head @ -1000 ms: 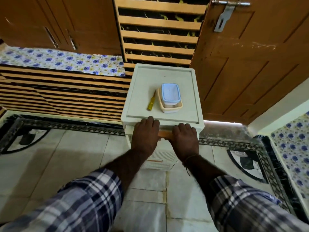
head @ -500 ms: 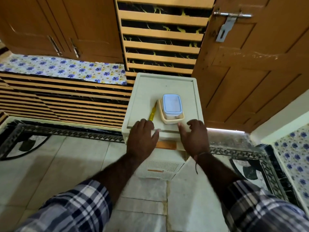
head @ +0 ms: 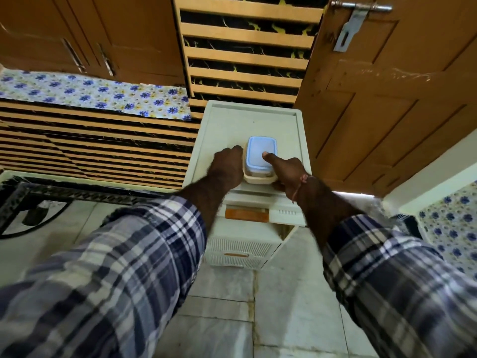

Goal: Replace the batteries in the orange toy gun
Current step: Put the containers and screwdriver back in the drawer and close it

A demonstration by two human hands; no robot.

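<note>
A small box with a blue lid (head: 259, 153) sits stacked in a cream tub (head: 258, 179) on top of a white plastic drawer unit (head: 247, 122). My right hand (head: 286, 170) grips the stack from the right, thumb pressed on the blue lid. My left hand (head: 227, 165) lies against the stack's left side with its fingers curled down. It covers the spot where a yellow screwdriver lay, and what its fingers hold is hidden. No orange toy gun is in view.
The unit's top drawer, with an orange handle (head: 246, 215), stands slightly pulled out; a lower drawer (head: 240, 244) sits below it. A wooden door (head: 387, 99) stands close on the right, slatted panels and a flowered cloth (head: 98, 93) on the left. The floor is tiled.
Both hands left the drawer handle and moved up onto the unit's top. The right hand took hold of the stacked boxes; the left hand now covers the screwdriver.
</note>
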